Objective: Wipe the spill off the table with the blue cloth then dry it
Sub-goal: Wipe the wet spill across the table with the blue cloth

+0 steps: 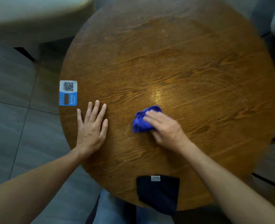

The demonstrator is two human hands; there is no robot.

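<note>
Wiping under way, dark cloth [157, 193] waiting nearest.

Left hand [91, 126] flat, fingers spread; right hand [164, 126] fingers bunching blue cloth [141, 122] mid-counter [198, 70]. Best pressing evenly toward wet sheen [157, 95] just beyond.

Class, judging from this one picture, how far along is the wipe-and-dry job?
In hand: the right hand presses the blue cloth on the table. A glossy patch beyond it is left. Drying looks unstarted: the dark cloth lies folded. The left hand rests flat.

Grainy wood table [182, 62] with glossy wet patch [157, 94]; soft crumpled blue cloth [141, 122].
</note>
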